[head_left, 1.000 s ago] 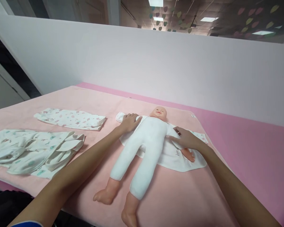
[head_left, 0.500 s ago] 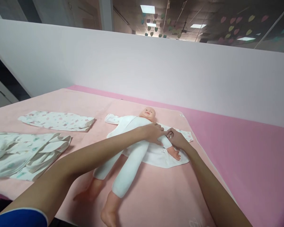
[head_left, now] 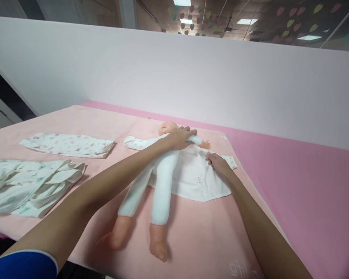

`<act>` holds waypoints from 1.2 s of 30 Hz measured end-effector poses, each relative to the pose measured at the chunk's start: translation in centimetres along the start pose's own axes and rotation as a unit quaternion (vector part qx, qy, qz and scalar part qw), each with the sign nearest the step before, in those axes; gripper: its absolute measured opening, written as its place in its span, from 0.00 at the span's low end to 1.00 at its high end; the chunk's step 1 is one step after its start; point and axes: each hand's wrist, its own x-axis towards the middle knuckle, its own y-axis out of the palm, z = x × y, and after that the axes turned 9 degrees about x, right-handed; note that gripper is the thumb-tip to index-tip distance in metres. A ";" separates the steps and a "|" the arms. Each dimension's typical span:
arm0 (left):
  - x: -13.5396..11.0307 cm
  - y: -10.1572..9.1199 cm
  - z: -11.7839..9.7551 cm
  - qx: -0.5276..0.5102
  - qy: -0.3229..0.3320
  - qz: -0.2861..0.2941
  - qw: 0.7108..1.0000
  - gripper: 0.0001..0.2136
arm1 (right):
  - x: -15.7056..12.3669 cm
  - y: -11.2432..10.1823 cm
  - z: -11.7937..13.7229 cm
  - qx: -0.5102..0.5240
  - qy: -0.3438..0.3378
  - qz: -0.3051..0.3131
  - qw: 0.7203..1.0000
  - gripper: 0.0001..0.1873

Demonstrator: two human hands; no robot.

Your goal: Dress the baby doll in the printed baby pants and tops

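A baby doll (head_left: 158,176) in a white bodysuit lies on a pale pink towel (head_left: 209,228), turned partly onto its side, head toward the wall. My left hand (head_left: 178,138) reaches across its chest and is closed round the doll's far arm, lifting it. Under the doll lies an open white garment (head_left: 197,182). My right hand (head_left: 218,162) rests on this garment by its patterned sleeve, fingers curled on the fabric.
A folded printed garment (head_left: 68,145) lies at the left. A heap of white and green baby clothes (head_left: 31,188) sits at the near left. The darker pink mat (head_left: 308,193) runs off to the right. A white partition wall (head_left: 192,77) stands behind.
The left hand moved from the doll's near shoulder across to its far arm and raised it, rolling the doll onto its side. The right hand shifted onto the garment beneath.
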 end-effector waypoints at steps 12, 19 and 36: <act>-0.9 -0.6 -1.1 0.027 0.002 0.057 0.998 0.15 | -0.9 2.1 0.9 -0.190 -0.061 -0.022 0.980 0.12; -0.6 -0.2 -1.6 0.064 -0.008 0.080 0.995 0.18 | -0.9 -1.3 1.3 -0.059 -0.038 -0.006 0.998 0.14; 1.5 2.8 -3.9 0.015 -0.032 0.063 0.997 0.23 | -2.5 1.8 5.2 -0.094 -0.162 -0.054 0.981 0.17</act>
